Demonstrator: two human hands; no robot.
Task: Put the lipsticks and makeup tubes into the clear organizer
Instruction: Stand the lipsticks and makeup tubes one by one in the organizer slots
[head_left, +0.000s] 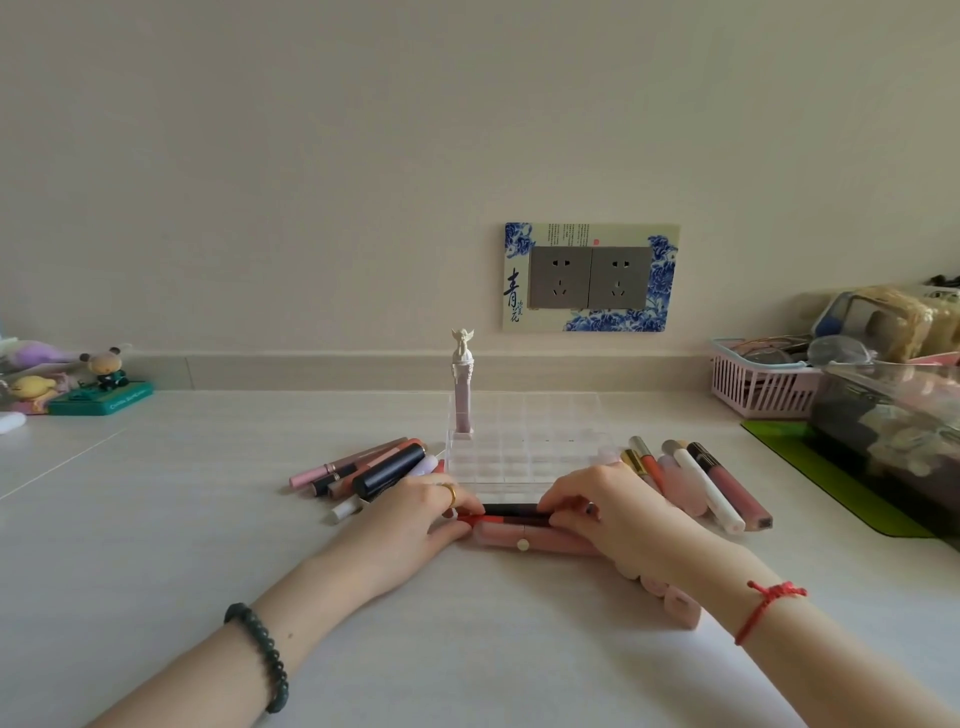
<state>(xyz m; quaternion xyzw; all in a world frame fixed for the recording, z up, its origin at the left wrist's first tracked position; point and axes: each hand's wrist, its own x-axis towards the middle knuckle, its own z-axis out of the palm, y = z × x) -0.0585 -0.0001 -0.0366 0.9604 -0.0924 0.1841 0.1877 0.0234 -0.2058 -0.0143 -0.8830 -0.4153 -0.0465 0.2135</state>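
While the clear acrylic grid organizer (524, 457) sits just behind them, your left hand (410, 519) and right hand (618, 519) each pinch 1 end of the slim red-and-black lipstick tube (511, 518) lying flat on the white table (156, 519)

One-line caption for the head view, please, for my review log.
Left hand and right hand pinch a red lipstick before the clear organizer, which holds one angel-topped tube.

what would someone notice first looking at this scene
The left hand and right hand pinch the ends of a red-and-dark lipstick tube at front centre. Just behind, a clear gridded acrylic organizer holds one tall pale-pink tube topped with a white angel figure, in its far-left corner.
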